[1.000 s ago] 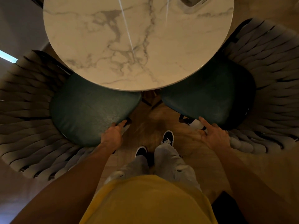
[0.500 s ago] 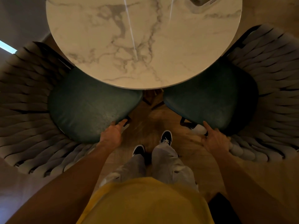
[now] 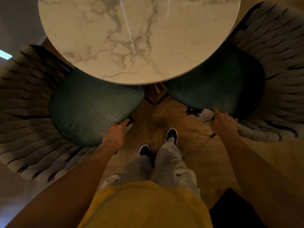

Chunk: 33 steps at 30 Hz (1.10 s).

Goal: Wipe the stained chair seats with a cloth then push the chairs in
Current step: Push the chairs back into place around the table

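Observation:
Two chairs with dark green seats and grey woven backs stand at a round marble table. The left chair seat and the right chair seat are both partly under the tabletop. My left hand grips the near corner of the left seat, thumb on top. My right hand is curled round a white cloth at the near edge of the right seat, beside the grey end of its woven arm.
I stand on the wooden floor between the chairs, with my shoes just behind the seat corners. The table base shows in the gap between the seats. A dark object lies at the lower right.
Both seats have slid further under the tabletop. My right hand's fingers, spread a second ago, are now curled round the cloth at the seat edge. My left hand stays on its corner.

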Motion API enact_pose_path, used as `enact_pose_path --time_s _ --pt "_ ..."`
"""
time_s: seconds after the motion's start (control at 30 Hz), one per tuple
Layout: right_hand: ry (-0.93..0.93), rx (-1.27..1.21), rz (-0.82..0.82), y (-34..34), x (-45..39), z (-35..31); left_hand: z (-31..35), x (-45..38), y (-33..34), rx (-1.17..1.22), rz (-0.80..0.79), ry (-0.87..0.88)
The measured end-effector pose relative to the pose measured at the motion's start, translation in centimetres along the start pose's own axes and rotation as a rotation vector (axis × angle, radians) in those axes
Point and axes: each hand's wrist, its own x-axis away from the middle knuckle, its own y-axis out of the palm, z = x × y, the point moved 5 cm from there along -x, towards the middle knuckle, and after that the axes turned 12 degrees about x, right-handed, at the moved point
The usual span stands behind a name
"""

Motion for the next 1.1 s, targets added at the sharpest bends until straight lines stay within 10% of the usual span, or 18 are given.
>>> enact_pose_path --time_s 1.1 --pt "0.081 -0.068 -0.075 1.5 4.9 -4.2 -0.1 0.2 -0.1 -0.025 0.037 0.083"
